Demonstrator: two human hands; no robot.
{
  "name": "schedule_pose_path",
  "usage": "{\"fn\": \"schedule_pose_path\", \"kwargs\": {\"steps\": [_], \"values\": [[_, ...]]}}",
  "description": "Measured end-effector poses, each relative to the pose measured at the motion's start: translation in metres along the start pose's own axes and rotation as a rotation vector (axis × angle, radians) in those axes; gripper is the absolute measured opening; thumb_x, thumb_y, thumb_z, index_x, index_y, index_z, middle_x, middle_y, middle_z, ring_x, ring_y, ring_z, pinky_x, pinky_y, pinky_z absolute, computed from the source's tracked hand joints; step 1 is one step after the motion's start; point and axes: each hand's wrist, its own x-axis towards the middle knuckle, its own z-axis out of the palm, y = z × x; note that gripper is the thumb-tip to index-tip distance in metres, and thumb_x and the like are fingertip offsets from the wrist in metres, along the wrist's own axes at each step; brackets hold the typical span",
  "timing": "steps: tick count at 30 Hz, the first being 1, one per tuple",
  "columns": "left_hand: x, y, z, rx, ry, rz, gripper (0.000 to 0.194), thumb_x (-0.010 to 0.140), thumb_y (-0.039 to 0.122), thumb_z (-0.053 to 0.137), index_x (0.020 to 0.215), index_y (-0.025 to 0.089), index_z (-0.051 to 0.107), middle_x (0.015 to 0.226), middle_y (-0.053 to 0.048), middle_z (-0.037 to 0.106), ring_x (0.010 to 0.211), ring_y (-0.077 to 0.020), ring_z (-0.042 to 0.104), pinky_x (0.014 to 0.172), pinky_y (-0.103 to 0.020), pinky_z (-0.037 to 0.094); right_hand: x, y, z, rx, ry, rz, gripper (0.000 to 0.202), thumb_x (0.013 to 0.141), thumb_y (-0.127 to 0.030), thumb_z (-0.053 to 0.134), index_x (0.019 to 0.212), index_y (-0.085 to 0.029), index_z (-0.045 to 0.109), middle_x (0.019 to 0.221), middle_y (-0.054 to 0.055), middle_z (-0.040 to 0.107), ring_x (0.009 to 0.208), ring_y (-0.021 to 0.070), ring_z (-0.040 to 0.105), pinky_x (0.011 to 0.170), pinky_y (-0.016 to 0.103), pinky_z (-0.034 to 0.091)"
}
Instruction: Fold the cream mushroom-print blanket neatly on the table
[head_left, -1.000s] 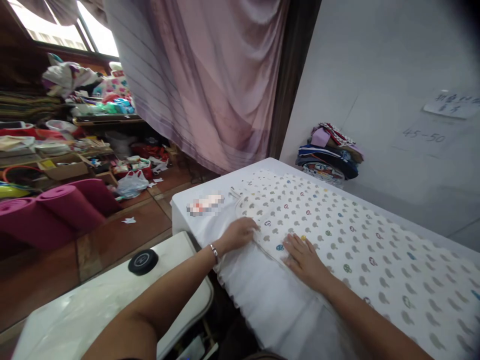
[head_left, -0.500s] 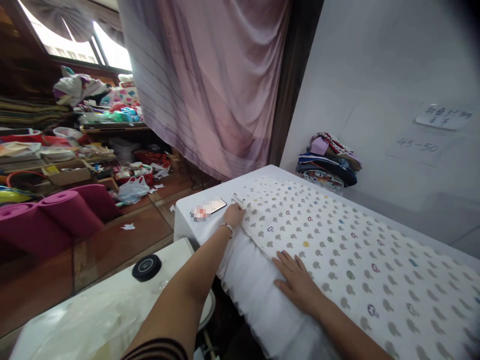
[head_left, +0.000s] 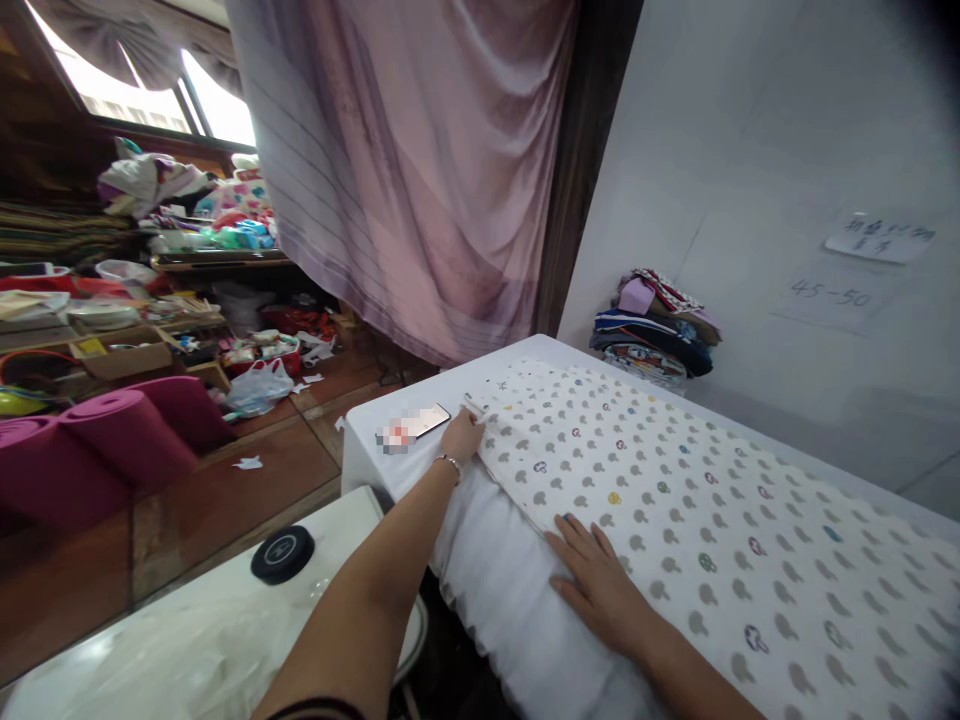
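A white cloth with grey and coloured mushroom-like prints [head_left: 652, 490] lies spread over a table with a white cover [head_left: 517, 352]. At the cloth's far left corner, my left hand [head_left: 463, 434] has its fingers closed on the edge; a bracelet circles the wrist. Nearer to me, my right hand [head_left: 596, 580] rests flat with fingers spread, its fingertips on the cloth's near edge and its palm over the white cover. A phone [head_left: 431, 420] with a lit screen lies just left of my left hand.
A white stool or small table [head_left: 349, 520] at the lower left holds a round black object [head_left: 282, 554] and clear plastic. Folded fabrics [head_left: 652, 325] are stacked by the wall. Pink rolls [head_left: 131, 430] and cluttered boxes stand at the left. A pink curtain [head_left: 420, 180] hangs behind.
The view has shifted slightly. My left hand still grips the corner and my right hand still lies flat at the near edge, with little movement of either.
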Motion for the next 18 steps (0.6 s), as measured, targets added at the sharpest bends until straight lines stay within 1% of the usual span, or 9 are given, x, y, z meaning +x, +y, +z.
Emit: {"fn": "schedule_pose_path", "kwargs": {"steps": [3,5,8,10,12,14,16,18], "values": [[-0.003,-0.001,0.002,-0.034,0.027,0.027,0.027,0.081,0.028,0.051,0.105,0.020,0.058,0.098,-0.006,0.068,0.090,-0.0202,0.061,0.072,-0.028,0.042,0.006,0.007,-0.011,0.049,0.051,0.008,0.054,0.092,-0.049,0.037,0.142,-0.028,0.037,0.150,0.002,0.027,0.140,0.0240,0.021,0.114,0.050,0.014],[-0.006,-0.001,0.004,-0.049,0.046,0.049,0.024,0.082,0.027,0.048,0.103,0.021,0.060,0.098,-0.006,0.068,0.093,-0.0204,0.060,0.075,-0.028,0.042,0.020,0.016,-0.026,0.055,0.145,0.021,0.052,0.092,-0.049,0.036,0.138,-0.027,0.045,0.146,0.002,0.036,0.137,0.0251,0.028,0.113,0.050,0.019],[-0.011,0.000,0.007,-0.066,0.062,0.068,0.019,0.083,0.027,0.047,0.093,0.022,0.062,0.096,-0.005,0.068,0.094,-0.0208,0.060,0.075,-0.028,0.041,0.056,0.032,-0.059,0.030,0.278,0.038,0.047,0.092,-0.046,0.035,0.129,-0.025,0.056,0.136,0.004,0.050,0.129,0.0258,0.041,0.109,0.046,0.030],[-0.012,0.000,0.008,-0.078,0.070,0.069,0.018,0.083,0.028,0.046,0.091,0.022,0.062,0.095,-0.005,0.068,0.092,-0.0206,0.060,0.074,-0.028,0.041,0.088,0.039,-0.084,-0.012,0.317,0.062,0.043,0.092,-0.041,0.035,0.122,-0.024,0.062,0.129,0.004,0.057,0.122,0.0253,0.049,0.105,0.043,0.037],[-0.012,-0.002,0.009,-0.089,0.076,0.071,0.017,0.084,0.027,0.046,0.090,0.022,0.061,0.095,-0.005,0.067,0.090,-0.0200,0.060,0.073,-0.028,0.041,0.122,0.041,-0.104,-0.047,0.320,0.088,0.039,0.090,-0.034,0.038,0.118,-0.024,0.064,0.124,0.004,0.061,0.117,0.0240,0.053,0.102,0.039,0.040],[-0.011,-0.004,0.010,-0.096,0.080,0.077,0.017,0.084,0.027,0.046,0.091,0.022,0.061,0.095,-0.004,0.067,0.090,-0.0192,0.059,0.074,-0.027,0.041,0.157,0.038,-0.118,-0.065,0.290,0.109,0.037,0.089,-0.029,0.040,0.116,-0.021,0.065,0.122,0.004,0.062,0.114,0.0226,0.055,0.100,0.035,0.041],[-0.010,-0.006,0.012,-0.097,0.080,0.084,0.016,0.084,0.027,0.047,0.091,0.022,0.061,0.095,-0.004,0.067,0.091,-0.0187,0.059,0.075,-0.027,0.041,0.190,0.032,-0.123,-0.073,0.236,0.131,0.037,0.090,-0.026,0.040,0.116,-0.020,0.064,0.123,0.004,0.061,0.112,0.0215,0.057,0.096,0.032,0.044],[-0.010,-0.009,0.013,-0.095,0.080,0.091,0.016,0.085,0.028,0.047,0.092,0.022,0.061,0.096,-0.004,0.067,0.092,-0.0185,0.058,0.076,-0.027,0.040,0.218,0.025,-0.121,-0.132,0.173,0.128,0.038,0.091,-0.023,0.038,0.119,-0.019,0.063,0.126,0.005,0.059,0.112,0.0211,0.057,0.094,0.030,0.045]]}}
